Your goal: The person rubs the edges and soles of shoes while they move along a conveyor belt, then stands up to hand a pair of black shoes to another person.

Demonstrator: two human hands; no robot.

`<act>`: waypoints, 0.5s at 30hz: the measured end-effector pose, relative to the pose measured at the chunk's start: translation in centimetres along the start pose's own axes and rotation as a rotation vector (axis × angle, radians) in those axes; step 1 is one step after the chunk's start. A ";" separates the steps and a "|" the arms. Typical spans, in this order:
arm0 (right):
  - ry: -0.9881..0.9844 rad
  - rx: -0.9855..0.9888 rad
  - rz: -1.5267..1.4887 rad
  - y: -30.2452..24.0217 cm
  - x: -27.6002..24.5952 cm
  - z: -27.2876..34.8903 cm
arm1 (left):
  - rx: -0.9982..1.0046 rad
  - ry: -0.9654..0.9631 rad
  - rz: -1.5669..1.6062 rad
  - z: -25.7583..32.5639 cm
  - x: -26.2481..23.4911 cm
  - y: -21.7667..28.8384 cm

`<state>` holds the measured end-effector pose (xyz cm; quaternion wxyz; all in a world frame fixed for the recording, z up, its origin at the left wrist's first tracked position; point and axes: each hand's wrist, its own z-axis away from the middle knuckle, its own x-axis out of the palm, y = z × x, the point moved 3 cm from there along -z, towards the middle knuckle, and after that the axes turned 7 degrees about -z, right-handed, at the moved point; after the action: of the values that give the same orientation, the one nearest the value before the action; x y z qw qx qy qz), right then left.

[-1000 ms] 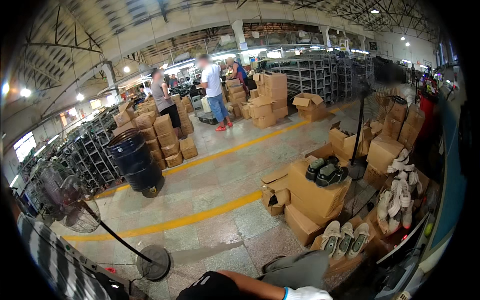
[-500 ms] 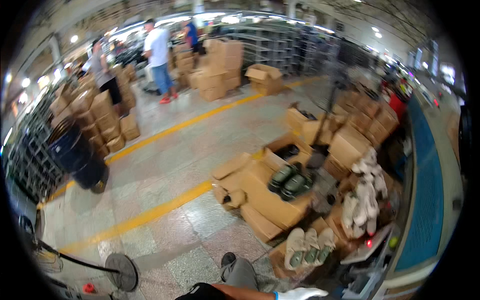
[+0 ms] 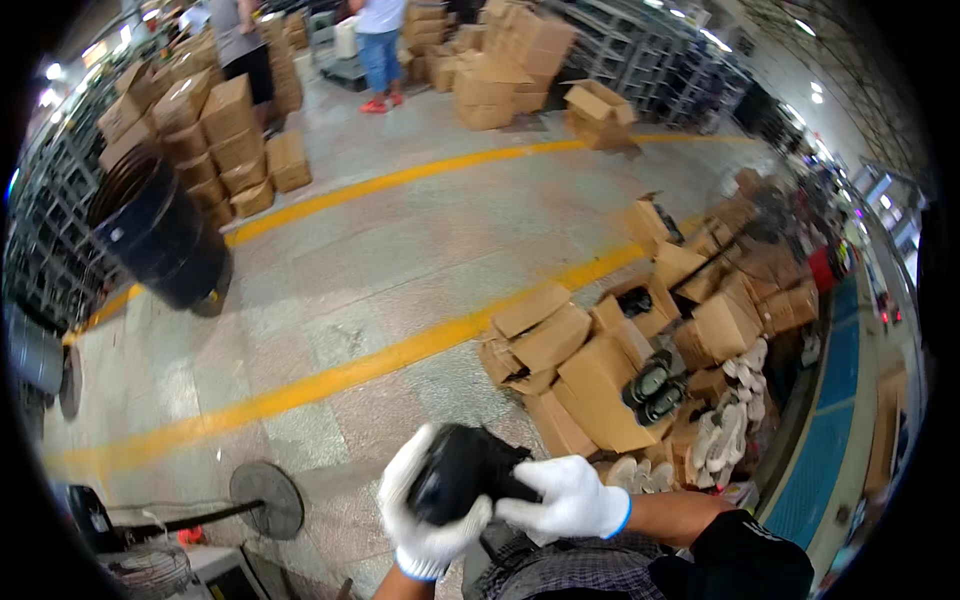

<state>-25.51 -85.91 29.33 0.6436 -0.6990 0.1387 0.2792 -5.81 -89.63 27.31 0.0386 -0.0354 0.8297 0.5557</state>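
A black object [image 3: 448, 478] has come into view, held between the left grip [image 3: 428, 532] and right grip [image 3: 572, 500].

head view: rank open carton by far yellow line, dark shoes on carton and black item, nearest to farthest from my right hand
1. Black item: against the right hand, on its left.
2. Dark shoes: on a carton, up and to the right.
3. Open carton: across the floor by the far yellow line.

A pale tiled floor [image 3: 340, 262], crossed by two yellow stripes [image 3: 400, 358], extends toward grey metal racks [image 3: 640, 68], with lit lamps [image 3: 805, 28] and roof trusses [image 3: 858, 100] above.
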 end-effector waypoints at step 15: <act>-0.257 -0.813 -0.135 -4.5 -1.9 -40.3 | -0.325 0.435 0.040 -30.2 -7.4 -1.5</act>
<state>-16.02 -124.97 34.77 0.3447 -0.8628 -0.1101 0.3530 1.00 -118.05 38.14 -0.1579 -0.1434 0.7188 0.6617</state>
